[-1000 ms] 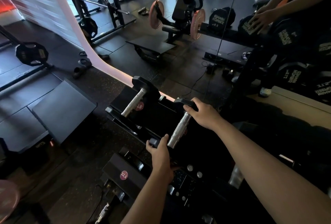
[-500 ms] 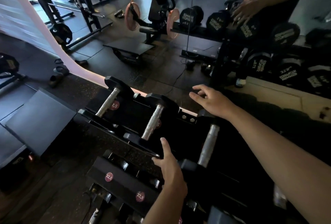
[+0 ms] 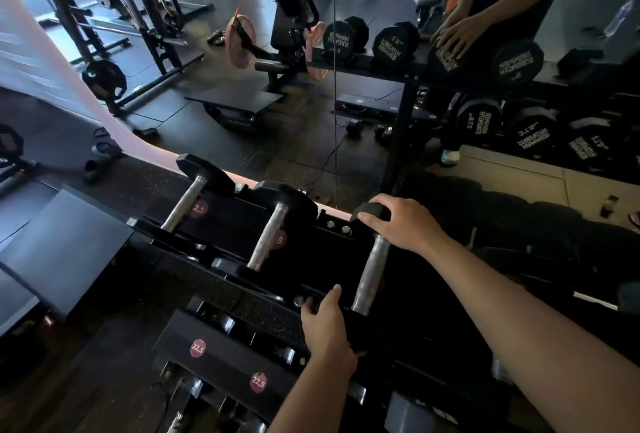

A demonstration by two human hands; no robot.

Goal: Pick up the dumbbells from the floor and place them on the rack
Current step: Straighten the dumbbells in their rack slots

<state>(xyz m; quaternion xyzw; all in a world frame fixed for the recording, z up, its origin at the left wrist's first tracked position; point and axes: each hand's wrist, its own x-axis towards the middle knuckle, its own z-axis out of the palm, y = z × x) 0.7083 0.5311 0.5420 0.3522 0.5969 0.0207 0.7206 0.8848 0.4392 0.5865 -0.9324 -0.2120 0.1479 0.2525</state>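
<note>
Steel, grey and a little worn, is the handle of the dumbbell that we have between our hands, and it lies on the top shelf of the rack, as the third one from the left. Our right hand covers its far black head, with the fingers spread over the top edge; the hand presses on the head and does not close around it. Our left hand is at the near end, with the thumb up beside the handle and the fingers on the front rail; we cannot tell whether this hand holds the near head or only rests on the rail, because that part is dark. To the left on the same shelf lie two more dumbbells: the middle dumbbell just beside ours, and the left dumbbell further out. Round red stickers with "22,5" are on the lower shelf, and one with "2,5" is behind the left handle. Behind the rack stands a mirror, in which we see the dumbbell ends with white letters and the reflected hand. On the dark floor at the left is a flat black platform, and further away stands a weight plate on a bar.
</note>
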